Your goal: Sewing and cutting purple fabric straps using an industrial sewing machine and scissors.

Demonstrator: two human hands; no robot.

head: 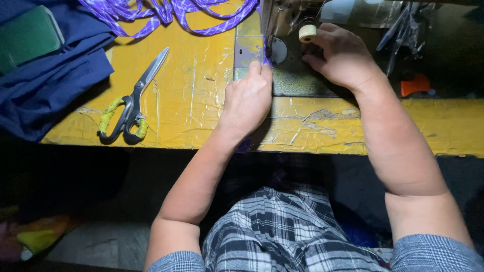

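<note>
A person seated at a yellow, tape-patched table (191,100) works a strip of purple webbing (264,54) at a sewing machine (282,30) in the upper middle of the frame. The left hand (248,98) lies knuckles-up just below the machine's metal plate (247,50), its grip pressed together with the fingertips bearing on the near end of the webbing; whether the thumb pinches the strip from beneath cannot be told. The right hand (343,58), to the right of the needle area, is curled with its fingers closed loosely near a small cream thread bobbin (307,32); what it grasps, if anything, is hidden. The webbing's long axis runs up and away from the left hand, straight toward the needle, and the left hand is the nearer of the two to it. More of the same purple webbing (166,12) lies looped along the top edge. Scissors (132,103) with yellow-wrapped handles rest at left, well apart from both hands, beside folded navy cloth (45,85).
</note>
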